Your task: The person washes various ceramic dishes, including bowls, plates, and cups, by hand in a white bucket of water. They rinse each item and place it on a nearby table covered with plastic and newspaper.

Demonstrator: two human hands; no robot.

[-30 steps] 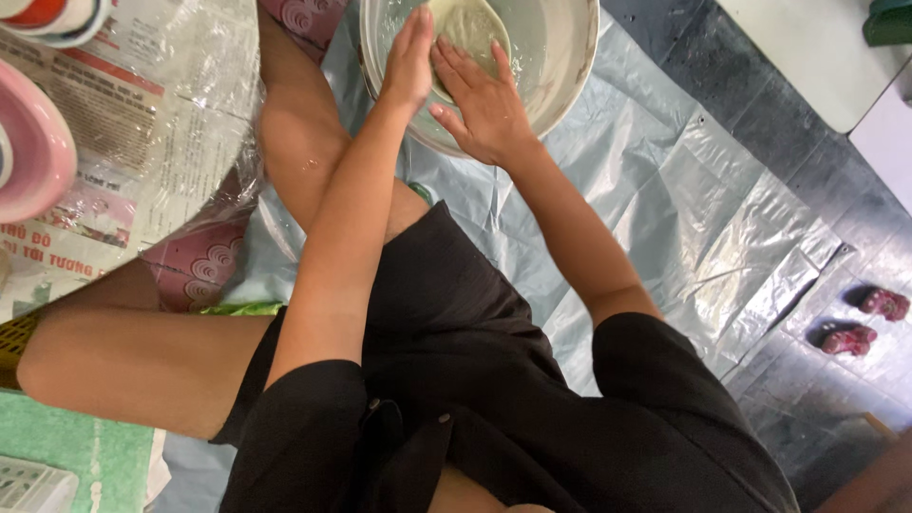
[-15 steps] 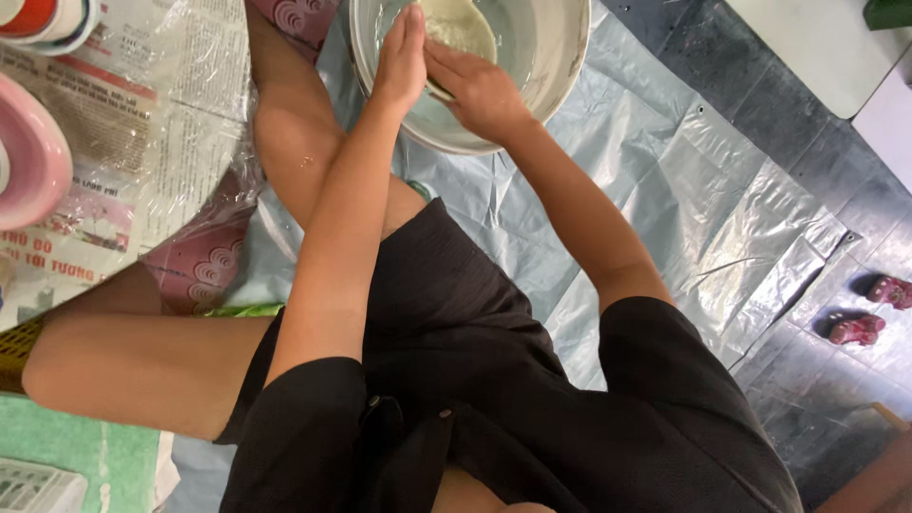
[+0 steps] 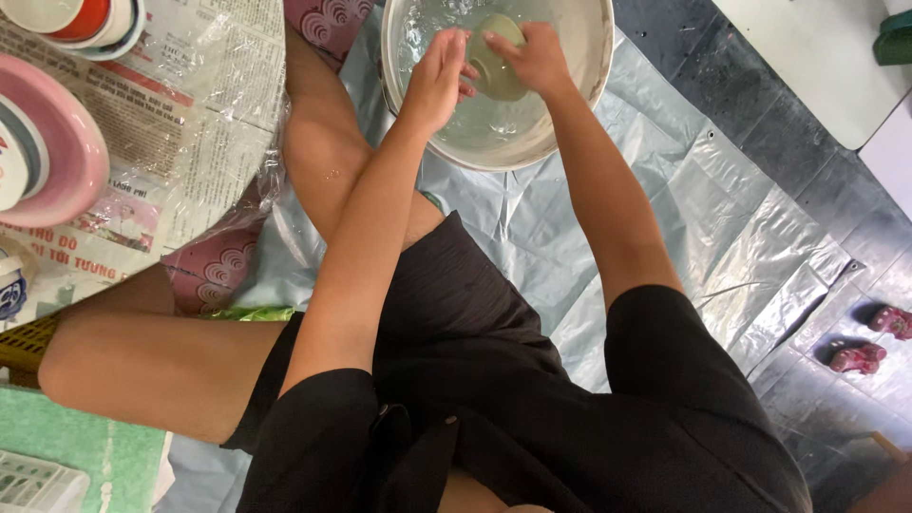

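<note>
A big metal basin (image 3: 579,104) of water stands on a grey plastic sheet in front of me. Inside it, a small pale green bowl (image 3: 496,68) is tipped on its side. My right hand (image 3: 535,55) grips the bowl from the right and over its top. My left hand (image 3: 439,78) is against the bowl's left side, fingers together and pressed on it. Both hands are over the water. I sit with bare knees apart, in black clothes.
Pink and white plates (image 3: 43,157) and stacked bowls (image 3: 76,24) lie at the left on plastic-covered newspaper (image 3: 180,123). The grey sheet (image 3: 722,228) covers the floor to the right. Two small pink things (image 3: 874,342) lie at the far right. A white basket (image 3: 33,480) is at the bottom left.
The view has shifted so the basin sits lower in the picture. My hands went from flat on the bowl to gripping it, and the bowl is now tipped on its side.
</note>
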